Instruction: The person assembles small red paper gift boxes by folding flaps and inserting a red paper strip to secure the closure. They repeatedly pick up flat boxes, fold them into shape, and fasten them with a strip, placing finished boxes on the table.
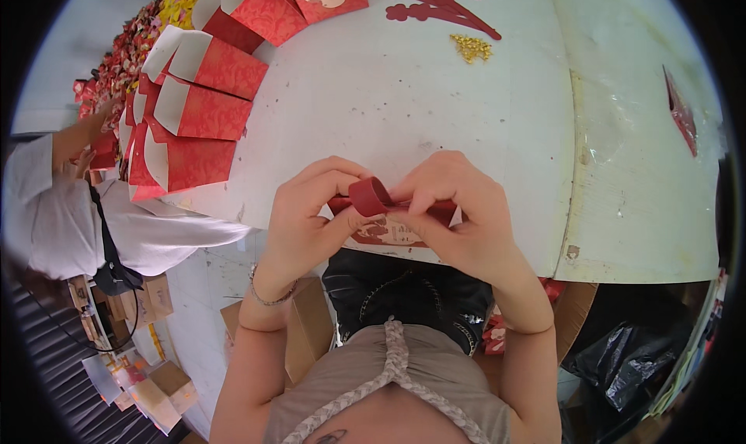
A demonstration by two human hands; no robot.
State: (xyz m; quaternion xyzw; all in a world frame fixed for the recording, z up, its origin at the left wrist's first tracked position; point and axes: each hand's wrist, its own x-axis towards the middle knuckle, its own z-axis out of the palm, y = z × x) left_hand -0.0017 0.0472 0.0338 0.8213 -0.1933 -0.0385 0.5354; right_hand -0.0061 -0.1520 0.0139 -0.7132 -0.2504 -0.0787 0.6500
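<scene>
I have both hands at the near edge of the round white desk (435, 110), and between them sits the flat red card piece with a pale printed panel (392, 230), partly hanging over that edge. My left hand (311, 219) has its grip closed on the left end of the card, thumb pressing up from below and fingers curled over the top. My right hand (458, 211) is clamped on the right end, fingertips pinching close to the middle. A curled red paper strip (371, 195) stands up from the card right between my two grips, touching the fingertips of both hands; I cannot tell whether it is a separate strip or a flap of the card itself.

Well beyond the card, toward the far left of the desk, lies a row of folded red patterned paper boxes with white insides (203, 106). Far across the desk from the card is a small pile of gold foil bits (471, 48), beside a red paper cutout (435, 5). Left of the desk, another person's white sleeve (93, 219) reaches toward the boxes.
</scene>
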